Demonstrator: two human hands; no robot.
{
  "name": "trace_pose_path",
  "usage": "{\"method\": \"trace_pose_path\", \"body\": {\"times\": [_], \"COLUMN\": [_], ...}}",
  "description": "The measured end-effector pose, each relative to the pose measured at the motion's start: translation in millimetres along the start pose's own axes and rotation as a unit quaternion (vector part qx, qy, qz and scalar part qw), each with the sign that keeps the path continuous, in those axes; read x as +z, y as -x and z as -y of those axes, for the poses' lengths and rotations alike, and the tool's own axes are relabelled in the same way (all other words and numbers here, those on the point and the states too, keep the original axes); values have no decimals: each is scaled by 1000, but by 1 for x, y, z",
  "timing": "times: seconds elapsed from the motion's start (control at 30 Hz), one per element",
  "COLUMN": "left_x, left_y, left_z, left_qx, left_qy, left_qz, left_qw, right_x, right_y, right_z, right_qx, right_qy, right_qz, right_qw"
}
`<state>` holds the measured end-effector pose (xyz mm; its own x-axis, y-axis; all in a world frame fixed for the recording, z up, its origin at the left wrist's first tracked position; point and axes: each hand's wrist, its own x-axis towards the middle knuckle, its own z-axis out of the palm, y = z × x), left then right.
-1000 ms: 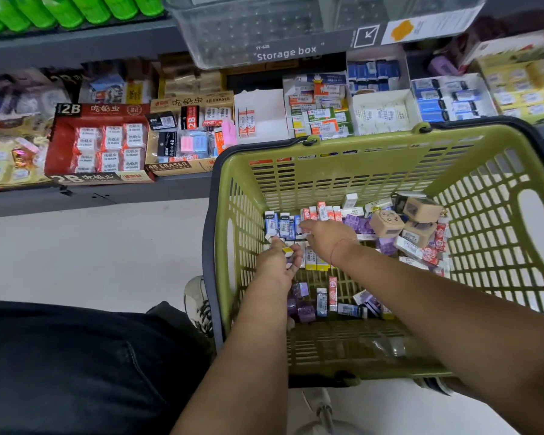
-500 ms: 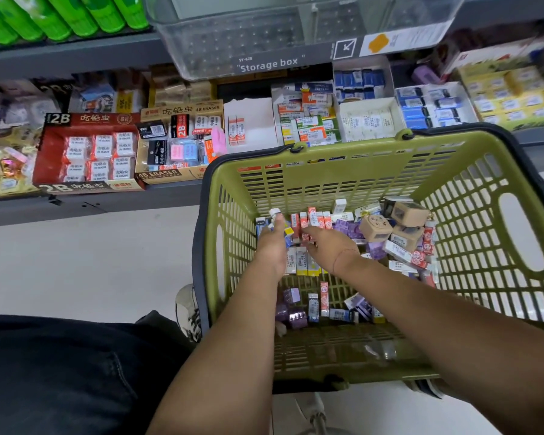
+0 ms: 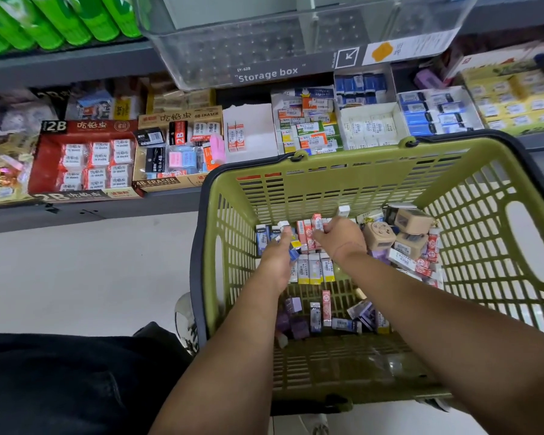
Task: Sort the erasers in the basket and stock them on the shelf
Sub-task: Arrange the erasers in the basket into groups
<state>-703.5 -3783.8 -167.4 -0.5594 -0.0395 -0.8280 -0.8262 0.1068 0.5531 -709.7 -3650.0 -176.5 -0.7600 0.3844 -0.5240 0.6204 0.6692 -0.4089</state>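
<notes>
The left grip [image 3: 277, 262], a bare hand, is clenched around a small bundle of blue-sleeved erasers [image 3: 292, 251], one of them with a yellow end. The right grip [image 3: 343, 238] has its fingers curled on the tops of the red-and-white erasers [image 3: 311, 230], which stand in a row just beside that bundle; I judge it is pinching one of them. Compared with a second ago, both hands have moved from the yellow-and-white row [image 3: 311, 271] toward the far wall of the basket [image 3: 343, 174]. I think this means the sorting is in progress: each hand gathers one kind, and nothing is going to the shelf [image 3: 107, 208] yet. The erasers are small blocks in paper sleeves. Many already stand in tidy rows by colour inside the basket, while the purple ones [image 3: 294, 309] and others lie loose nearer the person, and the tan boxes [image 3: 409, 233] are piled on the right. On the shelf, a white tray [image 3: 255, 133] holding two red-and-white pieces looks like the fitting place.
</notes>
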Motion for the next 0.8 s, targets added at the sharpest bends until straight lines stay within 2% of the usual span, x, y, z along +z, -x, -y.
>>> {"method": "trace_pose_path", "body": {"times": [0.2, 0.3, 0.37, 0.47, 0.6, 0.7, 0.8], "left_x": [2, 1, 0, 2, 7, 7, 7], "left_y": [-6, -8, -6, -4, -2, 0, -2], "left_z": [4, 5, 5, 3, 1, 1, 1], "left_qx": [-15, -7, -9, 0, 19, 22, 23], "left_qy": [64, 17, 25, 37, 115, 117, 122], "left_qz": [2, 1, 2, 9, 32, 36, 38], "left_qw": [998, 1000, 1000, 999, 993, 992, 992], "right_x": [-6, -11, -16, -24, -28, -26, -25], "right_y": [-3, -7, -9, -9, -2, 2, 2], "right_z": [-13, -20, -26, -34, -43, -44, -39], "right_qx": [-5, 6, 27, 30, -26, -102, -110], "right_qy": [-29, -90, -134, -67, 66, 167, 237], "right_qz": [-9, -23, -24, 6, 6, 38, 54], "right_qw": [1000, 996, 990, 997, 997, 980, 964]}}
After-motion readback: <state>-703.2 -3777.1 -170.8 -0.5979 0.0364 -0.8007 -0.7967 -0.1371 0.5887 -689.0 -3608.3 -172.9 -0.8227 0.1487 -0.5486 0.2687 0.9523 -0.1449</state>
